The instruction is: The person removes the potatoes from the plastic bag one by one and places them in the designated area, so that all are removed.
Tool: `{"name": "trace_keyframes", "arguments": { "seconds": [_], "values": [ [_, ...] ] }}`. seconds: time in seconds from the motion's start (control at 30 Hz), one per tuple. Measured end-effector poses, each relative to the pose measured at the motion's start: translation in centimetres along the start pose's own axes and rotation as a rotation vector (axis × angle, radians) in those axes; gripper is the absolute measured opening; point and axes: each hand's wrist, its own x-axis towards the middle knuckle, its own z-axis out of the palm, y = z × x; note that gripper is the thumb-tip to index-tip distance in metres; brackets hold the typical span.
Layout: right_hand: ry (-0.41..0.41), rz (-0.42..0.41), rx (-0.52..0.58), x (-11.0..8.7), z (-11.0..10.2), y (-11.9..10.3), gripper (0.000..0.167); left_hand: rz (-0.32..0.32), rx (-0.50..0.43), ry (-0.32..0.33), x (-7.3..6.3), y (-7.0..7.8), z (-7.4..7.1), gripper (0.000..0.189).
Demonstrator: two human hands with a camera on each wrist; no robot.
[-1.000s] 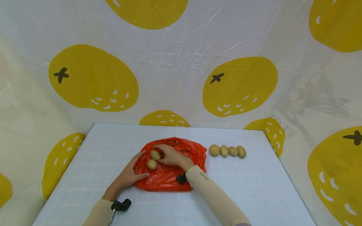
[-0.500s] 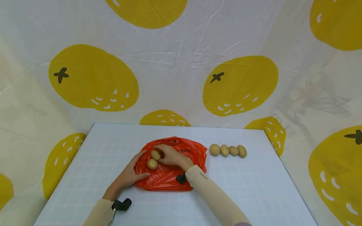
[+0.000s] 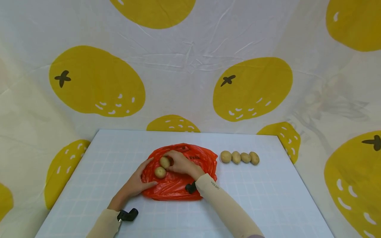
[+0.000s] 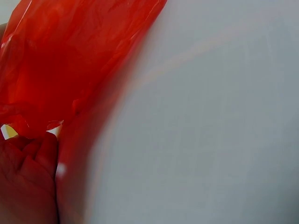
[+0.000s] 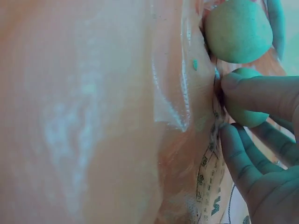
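A crumpled red plastic bag (image 3: pixel 178 191) lies spread on the table, with two potatoes upon it toward its left side. My right hand (image 3: pixel 180 164) reaches across the bag and pinches the farther potato (image 3: pixel 164 161) between thumb and fingers; in the right wrist view the thumb (image 5: pixel 252 91) presses on that potato's side. The nearer potato (image 3: pixel 160 172) sits just in front of it. At the bag's left end, my left hand (image 3: pixel 135 183) rests with thumb and fingers spread against the plastic. The left wrist view shows red plastic (image 4: pixel 70 56) beside part of that hand.
Several potatoes (image 3: pixel 236 157) stand in a row right of the bag. The white table (image 3: pixel 256 205) has a faint grid. Behind and beside it hangs a pale curtain (image 3: pixel 184 86) printed with large yellow fruit. Black wrist cameras (image 3: pixel 128 215) are strapped over the sleeves.
The farther potato has shifted slightly back and to the right with my right fingers. My left hand, the nearer potato and the row have stayed put.
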Motion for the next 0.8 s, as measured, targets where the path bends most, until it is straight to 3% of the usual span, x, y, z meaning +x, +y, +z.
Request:
{"name": "trace_keyframes", "arguments": {
  "seconds": [0.4, 0.8],
  "values": [
    [0.039, 0.06, 0.066, -1.1, -1.1, -0.1, 0.053, -0.02, 0.015, -0.002, -0.1, 0.1, 0.0, 0.098],
    [0.099, 0.052, 0.176, -2.7, -2.9, -0.7, 0.056, -0.036, 0.024, -0.006, 0.0, 0.2, 0.1, 0.099]
  ]
}}
